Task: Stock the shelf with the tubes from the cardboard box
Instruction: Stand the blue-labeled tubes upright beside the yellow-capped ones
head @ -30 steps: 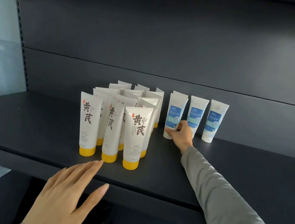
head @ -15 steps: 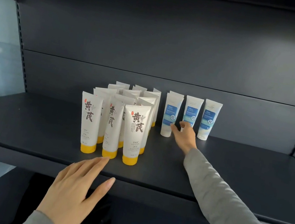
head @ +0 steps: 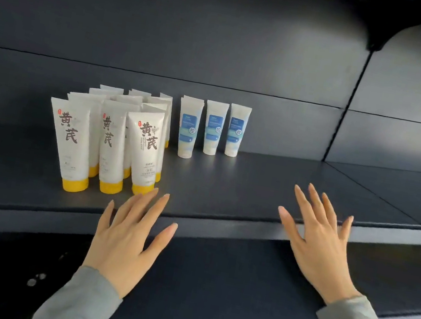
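Yellow-capped tubes (head: 107,141) stand cap-down in a tight cluster on the shelf (head: 267,197), with blue-label tubes (head: 212,131) just beside them. Left hand (head: 128,237) and right hand (head: 321,243), both splayed and empty, hover at the front edge. Risk: left fingertips sit near the front tube, and a nudge could topple the cluster.

I drew my right hand (head: 321,243) back from the foot of the leftmost blue-label tube (head: 188,130) at the far side of the shelf (head: 221,217), out to the near edge and further right, well apart from the tubes. Its fingers, which had been bent toward that tube, spread out straight and held nothing. My left hand (head: 128,237) slid a little farther in and to the right, its fingertips ending just beside the cap of the right front yellow-capped tube (head: 145,153).
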Tool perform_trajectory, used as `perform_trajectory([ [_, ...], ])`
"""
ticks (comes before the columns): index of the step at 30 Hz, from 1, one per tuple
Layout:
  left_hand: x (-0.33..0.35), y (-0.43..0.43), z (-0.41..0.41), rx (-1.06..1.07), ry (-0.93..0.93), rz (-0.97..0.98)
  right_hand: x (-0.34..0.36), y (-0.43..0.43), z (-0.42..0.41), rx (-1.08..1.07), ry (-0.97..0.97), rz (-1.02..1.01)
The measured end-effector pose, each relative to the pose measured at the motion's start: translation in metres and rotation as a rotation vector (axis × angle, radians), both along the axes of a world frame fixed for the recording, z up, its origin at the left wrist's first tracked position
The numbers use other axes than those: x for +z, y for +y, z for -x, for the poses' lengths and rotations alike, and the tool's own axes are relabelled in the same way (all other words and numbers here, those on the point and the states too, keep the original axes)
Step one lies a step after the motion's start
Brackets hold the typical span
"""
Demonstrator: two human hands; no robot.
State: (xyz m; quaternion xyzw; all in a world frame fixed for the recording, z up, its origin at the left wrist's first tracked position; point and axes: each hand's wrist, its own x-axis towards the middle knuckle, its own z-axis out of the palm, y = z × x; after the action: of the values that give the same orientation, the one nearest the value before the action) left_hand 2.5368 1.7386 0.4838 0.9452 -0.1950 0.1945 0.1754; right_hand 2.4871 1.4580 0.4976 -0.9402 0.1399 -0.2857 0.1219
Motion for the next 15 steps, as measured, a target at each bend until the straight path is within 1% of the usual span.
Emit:
perform_trajectory([
  [4, -0.007, -0.022, 0.006, -0.136, -0.004, -0.003, -0.026, -0.013, 0.052, -0.142, 0.085, -0.036],
  [8, -0.016, -0.047, 0.018, -0.335, -0.060, 0.106, -0.054, -0.027, 0.101, -0.269, 0.116, -0.066],
  [11, -0.026, -0.068, 0.027, -0.435, -0.091, 0.160, -0.073, -0.042, 0.133, -0.363, 0.163, -0.106],
  [15, -0.039, -0.098, 0.038, -0.530, -0.054, 0.167, -0.095, -0.066, 0.166, -0.429, 0.193, -0.191],
])
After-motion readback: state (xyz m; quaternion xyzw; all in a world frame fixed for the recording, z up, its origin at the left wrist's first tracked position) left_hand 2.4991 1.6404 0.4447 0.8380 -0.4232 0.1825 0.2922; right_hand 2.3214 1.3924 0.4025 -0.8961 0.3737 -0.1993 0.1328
